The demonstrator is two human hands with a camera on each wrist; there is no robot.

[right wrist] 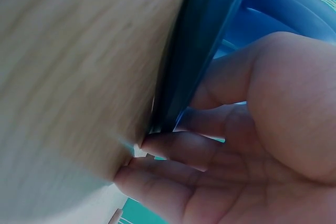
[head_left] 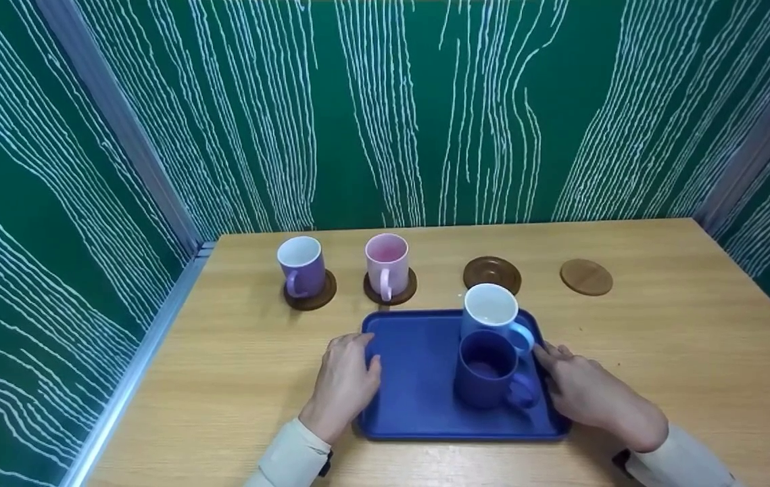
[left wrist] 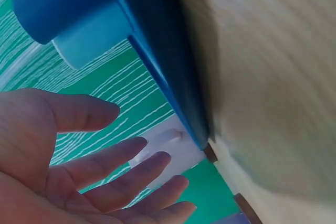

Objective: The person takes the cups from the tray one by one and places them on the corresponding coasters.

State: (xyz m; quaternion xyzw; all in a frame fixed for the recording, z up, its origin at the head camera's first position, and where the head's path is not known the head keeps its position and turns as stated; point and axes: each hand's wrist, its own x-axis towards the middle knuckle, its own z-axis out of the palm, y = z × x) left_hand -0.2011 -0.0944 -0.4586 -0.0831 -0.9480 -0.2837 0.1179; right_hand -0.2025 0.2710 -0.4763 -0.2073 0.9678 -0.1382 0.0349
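A blue tray [head_left: 418, 379] lies on the wooden table. On its right half stand a light blue mug [head_left: 489, 306] with a white inside and, in front of it, a dark blue mug [head_left: 483, 379]; both handles point right. At the tray's left side is my left hand [head_left: 347, 379], its fingers [left wrist: 121, 182] spread and loosely bent, holding nothing. My right hand [head_left: 584, 389] grips the tray's right edge. In the right wrist view its thumb is at the rim [right wrist: 210, 66] and its fingertips are low by the tray's outer side, close to the table.
Behind the tray, a purple mug [head_left: 305, 267] and a pink mug [head_left: 387, 267] stand on dark round coasters. Farther right lie a dark coaster [head_left: 491, 270], partly hidden by the light blue mug, and a lighter coaster [head_left: 586, 276]. Green walls [head_left: 371, 115] with white lines enclose the table.
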